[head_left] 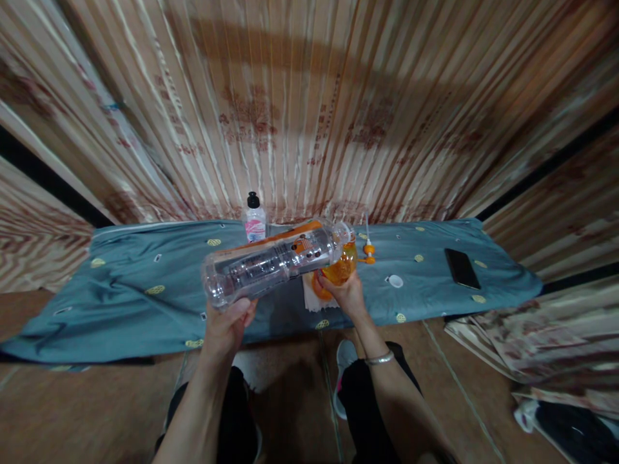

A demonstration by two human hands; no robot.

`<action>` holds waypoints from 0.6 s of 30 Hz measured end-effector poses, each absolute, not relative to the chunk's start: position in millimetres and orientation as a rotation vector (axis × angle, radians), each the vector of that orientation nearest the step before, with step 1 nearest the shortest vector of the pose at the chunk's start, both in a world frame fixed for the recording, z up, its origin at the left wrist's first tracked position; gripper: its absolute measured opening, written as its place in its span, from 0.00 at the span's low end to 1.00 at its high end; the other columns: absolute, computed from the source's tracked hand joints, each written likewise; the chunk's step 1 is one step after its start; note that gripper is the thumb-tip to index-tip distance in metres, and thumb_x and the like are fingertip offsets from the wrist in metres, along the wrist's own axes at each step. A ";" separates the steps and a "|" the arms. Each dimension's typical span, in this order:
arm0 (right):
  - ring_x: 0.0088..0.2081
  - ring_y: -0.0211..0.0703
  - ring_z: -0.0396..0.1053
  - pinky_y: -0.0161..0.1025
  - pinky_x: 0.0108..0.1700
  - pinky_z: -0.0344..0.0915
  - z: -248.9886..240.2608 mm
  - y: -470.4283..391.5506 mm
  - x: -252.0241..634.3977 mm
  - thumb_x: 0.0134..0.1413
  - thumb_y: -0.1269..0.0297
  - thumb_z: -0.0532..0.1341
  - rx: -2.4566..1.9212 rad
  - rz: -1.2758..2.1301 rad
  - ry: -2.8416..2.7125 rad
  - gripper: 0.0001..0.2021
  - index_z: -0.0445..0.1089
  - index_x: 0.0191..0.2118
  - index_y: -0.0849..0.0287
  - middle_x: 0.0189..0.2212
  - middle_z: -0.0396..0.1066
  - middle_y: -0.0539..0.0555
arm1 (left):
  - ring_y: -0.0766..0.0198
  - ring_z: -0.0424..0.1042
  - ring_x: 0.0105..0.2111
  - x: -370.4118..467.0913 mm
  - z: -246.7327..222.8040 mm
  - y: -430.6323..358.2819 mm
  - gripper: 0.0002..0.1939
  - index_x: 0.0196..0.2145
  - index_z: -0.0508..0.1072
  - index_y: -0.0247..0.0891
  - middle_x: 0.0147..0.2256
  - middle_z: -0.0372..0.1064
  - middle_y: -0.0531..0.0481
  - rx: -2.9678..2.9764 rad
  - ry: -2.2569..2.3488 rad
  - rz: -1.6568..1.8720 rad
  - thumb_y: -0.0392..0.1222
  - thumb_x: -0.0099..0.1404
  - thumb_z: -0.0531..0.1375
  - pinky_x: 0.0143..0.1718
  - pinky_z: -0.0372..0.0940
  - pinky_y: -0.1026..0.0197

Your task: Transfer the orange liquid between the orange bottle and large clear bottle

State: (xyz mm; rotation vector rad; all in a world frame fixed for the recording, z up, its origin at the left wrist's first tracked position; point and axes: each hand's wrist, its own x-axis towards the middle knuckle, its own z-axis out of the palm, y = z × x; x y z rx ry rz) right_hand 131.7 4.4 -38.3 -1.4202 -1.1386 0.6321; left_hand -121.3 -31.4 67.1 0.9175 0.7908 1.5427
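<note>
Clear plastic bottle (271, 258) lay tilted above the table (120, 277), between its far and near edges, in the left hand's (232, 319) closed grip, neck meeting the orange bottle (344, 263) the right hand (350, 294) clasped, the pump top (369, 250) apparently already off, neither bottle yet released.

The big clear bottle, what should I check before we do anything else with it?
1. Left hand has hold of the clear bottle near its base: ok.
2. Right hand is steadying the orange bottle: ok.
3. The two bottle mouths line up: cannot tell, the clear bottle's neck overlaps the orange bottle in this view.
4. Orange pump is off the orange bottle: ok, it is beside it.
5. Phone is apart from the bottles: ok, over on the right.
</note>
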 end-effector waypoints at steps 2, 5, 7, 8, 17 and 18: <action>0.48 0.59 0.82 0.55 0.53 0.79 -38.5 4.5 131.8 0.41 0.52 0.78 -1.441 0.636 -1.119 0.31 0.71 0.51 0.53 0.47 0.83 0.59 | 0.69 0.59 0.17 -121.7 65.7 -31.1 0.21 0.35 0.73 0.41 0.19 0.64 0.57 0.930 0.769 1.549 0.46 0.47 0.75 0.15 0.51 0.70; 0.48 0.60 0.81 0.56 0.54 0.78 -38.0 4.7 131.5 0.40 0.51 0.78 -1.467 0.648 -1.106 0.33 0.70 0.52 0.53 0.48 0.83 0.60 | 0.70 0.58 0.17 -121.4 64.3 -30.6 0.23 0.40 0.73 0.42 0.20 0.63 0.59 0.933 0.740 1.577 0.45 0.47 0.75 0.14 0.50 0.70; 0.49 0.61 0.81 0.57 0.54 0.77 -37.2 4.9 131.1 0.38 0.50 0.78 -1.477 0.648 -1.099 0.33 0.70 0.51 0.54 0.48 0.82 0.61 | 0.71 0.58 0.16 -120.9 64.5 -30.4 0.22 0.39 0.73 0.42 0.20 0.63 0.60 0.931 0.743 1.579 0.44 0.48 0.74 0.14 0.50 0.70; 0.49 0.61 0.81 0.56 0.54 0.77 -36.8 4.9 130.9 0.38 0.49 0.78 -1.480 0.644 -1.097 0.33 0.70 0.51 0.55 0.48 0.82 0.61 | 0.71 0.59 0.16 -120.7 65.0 -30.5 0.22 0.39 0.72 0.42 0.20 0.63 0.60 0.928 0.747 1.578 0.43 0.48 0.74 0.14 0.51 0.71; 0.46 0.57 0.82 0.52 0.52 0.78 -38.5 5.3 132.2 0.39 0.51 0.78 -1.475 0.627 -1.115 0.31 0.71 0.49 0.55 0.46 0.83 0.59 | 0.70 0.59 0.16 -121.3 68.6 -31.6 0.23 0.34 0.72 0.41 0.19 0.63 0.59 0.901 0.770 1.558 0.46 0.45 0.77 0.14 0.52 0.70; 0.46 0.57 0.82 0.52 0.51 0.78 -38.6 5.3 132.3 0.39 0.51 0.78 -1.477 0.629 -1.114 0.30 0.72 0.48 0.55 0.45 0.83 0.59 | 0.70 0.58 0.16 -121.2 68.4 -31.6 0.23 0.33 0.71 0.41 0.19 0.62 0.59 0.904 0.772 1.558 0.47 0.45 0.77 0.14 0.52 0.70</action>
